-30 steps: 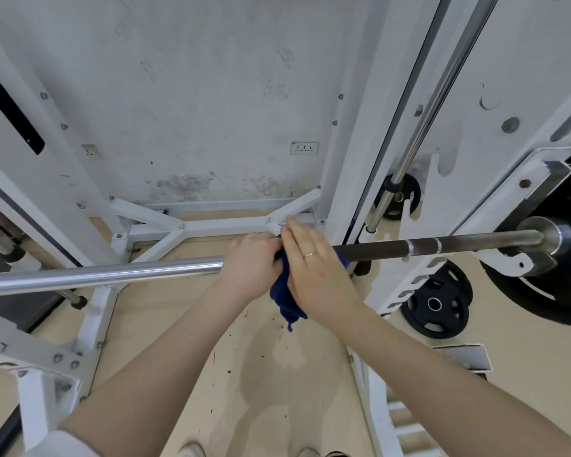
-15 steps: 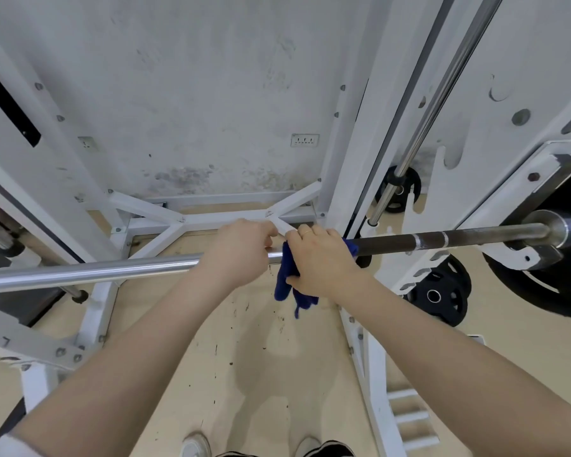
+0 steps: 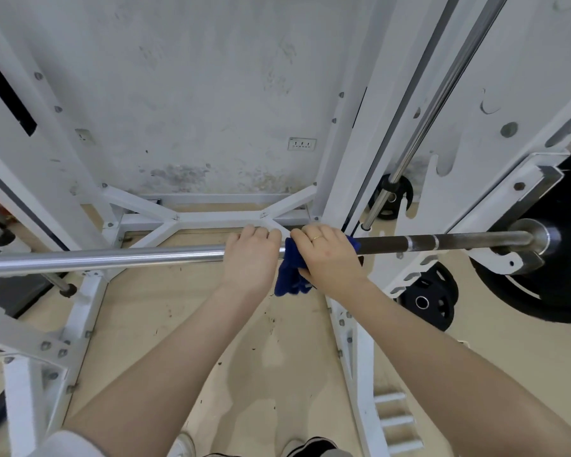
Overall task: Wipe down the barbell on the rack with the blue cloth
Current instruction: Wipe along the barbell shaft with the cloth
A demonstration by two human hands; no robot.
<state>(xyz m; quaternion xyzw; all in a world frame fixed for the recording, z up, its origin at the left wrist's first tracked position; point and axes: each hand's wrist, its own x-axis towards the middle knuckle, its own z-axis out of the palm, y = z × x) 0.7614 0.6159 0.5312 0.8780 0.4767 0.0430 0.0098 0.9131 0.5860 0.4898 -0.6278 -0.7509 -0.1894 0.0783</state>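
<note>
The barbell (image 3: 112,258) runs left to right across the white rack, shiny steel on the left and dark toward the right sleeve. My left hand (image 3: 251,255) grips the bare bar near the middle. Just to its right, my right hand (image 3: 327,255) is wrapped over the bar with the blue cloth (image 3: 289,275) under it. The cloth's loose end hangs below the bar between my hands, and a blue corner pokes out at the right of my fingers.
A large black plate (image 3: 541,291) loads the bar's right end, resting in a white rack hook (image 3: 508,265). Smaller black plates (image 3: 432,298) are stored low on the right upright. A steel guide rod (image 3: 419,127) slants at upper right. The white rack base (image 3: 218,219) lies ahead on the beige floor.
My right hand went from lying flat on the cloth to curling over the bar with it. Both hands stay mid-bar; the view has tilted slightly.
</note>
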